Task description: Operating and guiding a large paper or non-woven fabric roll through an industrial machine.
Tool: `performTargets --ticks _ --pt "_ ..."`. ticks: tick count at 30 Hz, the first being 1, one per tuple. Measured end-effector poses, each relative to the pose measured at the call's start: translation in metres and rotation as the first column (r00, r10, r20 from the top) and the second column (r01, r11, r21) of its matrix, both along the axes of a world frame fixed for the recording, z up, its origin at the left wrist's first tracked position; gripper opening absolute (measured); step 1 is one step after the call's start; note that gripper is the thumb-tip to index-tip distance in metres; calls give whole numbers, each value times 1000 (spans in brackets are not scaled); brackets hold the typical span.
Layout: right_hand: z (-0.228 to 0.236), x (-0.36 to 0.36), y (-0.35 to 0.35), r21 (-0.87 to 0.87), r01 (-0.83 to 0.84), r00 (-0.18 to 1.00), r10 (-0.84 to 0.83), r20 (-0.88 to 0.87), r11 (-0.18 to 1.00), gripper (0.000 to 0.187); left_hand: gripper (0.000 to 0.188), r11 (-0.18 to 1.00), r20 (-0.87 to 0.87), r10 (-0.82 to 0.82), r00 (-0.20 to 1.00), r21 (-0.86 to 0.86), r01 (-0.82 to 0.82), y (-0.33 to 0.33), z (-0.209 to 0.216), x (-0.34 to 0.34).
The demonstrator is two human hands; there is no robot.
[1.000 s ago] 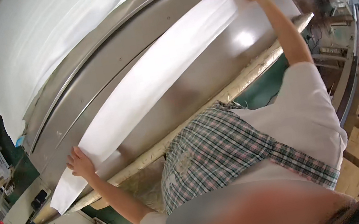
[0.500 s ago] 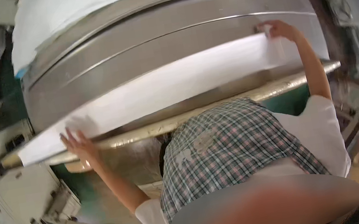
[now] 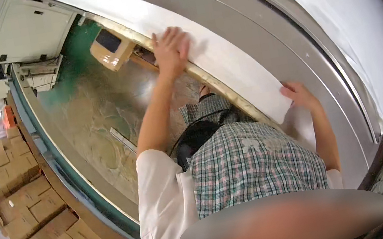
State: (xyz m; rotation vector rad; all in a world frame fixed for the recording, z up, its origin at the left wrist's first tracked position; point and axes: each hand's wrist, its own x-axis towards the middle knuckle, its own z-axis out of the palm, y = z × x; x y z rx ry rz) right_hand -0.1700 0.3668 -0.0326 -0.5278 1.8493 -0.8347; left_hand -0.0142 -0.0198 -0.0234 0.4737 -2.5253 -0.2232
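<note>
A long white strip of folded cloth (image 3: 230, 61) lies along the near edge of a metal worktop (image 3: 257, 26). My left hand (image 3: 172, 51) rests over the strip's edge beside the padded rail, its fingers stretched and slightly blurred, gripping nothing visible. At the strip's near right end, my right hand (image 3: 301, 95) closes its fingers on the corner of the cloth. The fingertips there are partly hidden. A larger white sheet (image 3: 325, 4) drapes over the far side of the worktop.
A pale, wrapped rail (image 3: 219, 86) runs along the worktop's front edge. Below it stands an open cardboard box (image 3: 110, 49). Stacked cartons (image 3: 37, 203) line the left side behind a long green-edged bench (image 3: 71, 176). A pale machine cabinet (image 3: 30, 32) stands at the far left.
The view has swung left, bringing the floor and stacked cartons in. Both hands remain at the strip, now closer together. The strip slants down to the right in view.
</note>
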Motion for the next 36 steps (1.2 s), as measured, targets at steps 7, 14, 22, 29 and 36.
performTargets --ticks 7,14,22,29,36 --pt "-11 11 -115 -120 80 996 -84 -32 990 32 20 970 -87 -148 985 180 162 4 8 5" --pt "-21 -25 -176 -339 511 780 -592 -203 790 26 20 871 -44 -400 915 293 395 -66 39 -6" --pt "-65 -76 -165 -195 582 247 -401 -882 789 18 20 824 -155 -261 953 478 304 -243 37 -183" --pt "-62 -74 -179 -108 692 193 -327 -925 714 12 23 901 -279 -228 933 303 311 -340 -16 -374" --pt "-61 -74 -188 -87 684 178 -282 -943 724 10 30 720 -288 -84 954 644 258 -369 -65 -466"
